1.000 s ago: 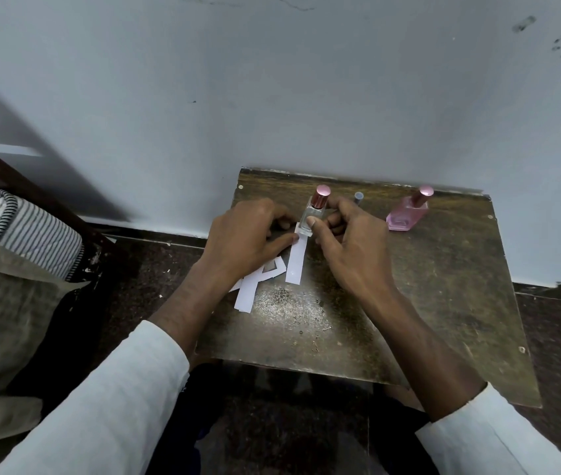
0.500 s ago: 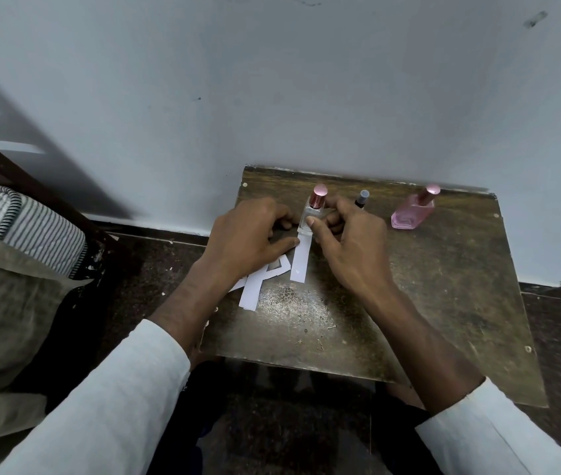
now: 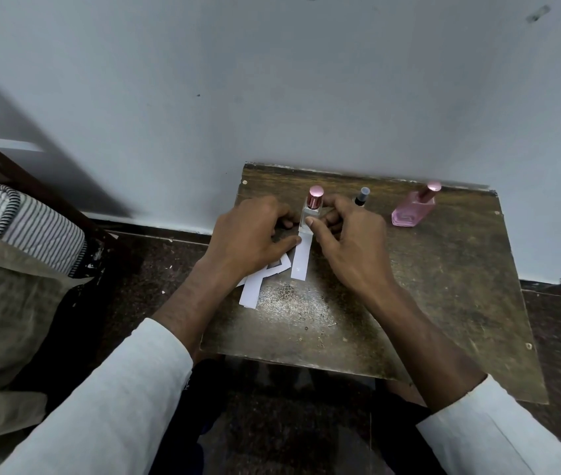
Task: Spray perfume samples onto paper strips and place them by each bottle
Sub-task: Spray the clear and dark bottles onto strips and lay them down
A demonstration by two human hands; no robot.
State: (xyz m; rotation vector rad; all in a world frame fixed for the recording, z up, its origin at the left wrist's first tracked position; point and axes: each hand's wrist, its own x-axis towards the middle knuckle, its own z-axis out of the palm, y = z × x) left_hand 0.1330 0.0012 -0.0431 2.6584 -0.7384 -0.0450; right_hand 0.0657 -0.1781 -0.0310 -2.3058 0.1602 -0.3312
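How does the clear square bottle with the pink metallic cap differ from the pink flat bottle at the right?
The clear square bottle with the pink metallic cap has see-through glass; the pink flat bottle is tinted pink throughout. The clear bottle sits between both hands with a white paper strip in front of it; the pink bottle stands untouched, with no strip beside it. Both are capped in pink and upright on the worn wooden table.

The table (image 3: pixel 426 286) looks like worn, scuffed wood with a dull sheen. The paper strip (image 3: pixel 300 258) is matt white. The clear bottle (image 3: pixel 311 216) seems glass, its pink cap (image 3: pixel 316 196) glossy, metallic-looking.
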